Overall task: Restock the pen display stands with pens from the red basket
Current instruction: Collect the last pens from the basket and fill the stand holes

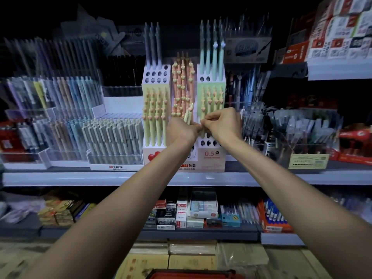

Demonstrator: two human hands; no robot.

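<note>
Two hands [182, 130] [222, 122] crowding stand's [211, 158] front edge

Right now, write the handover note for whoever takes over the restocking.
Left hand: holds a small bunch of pale pens at the stand.
Right hand: pinches one pen beside them, over the stand's lower right holes.
Basket: red, below at frame bottom; contents hidden.
Done: yellow and orange rows look full.
Left: empty holes lower right, plus top left and top right.
</note>
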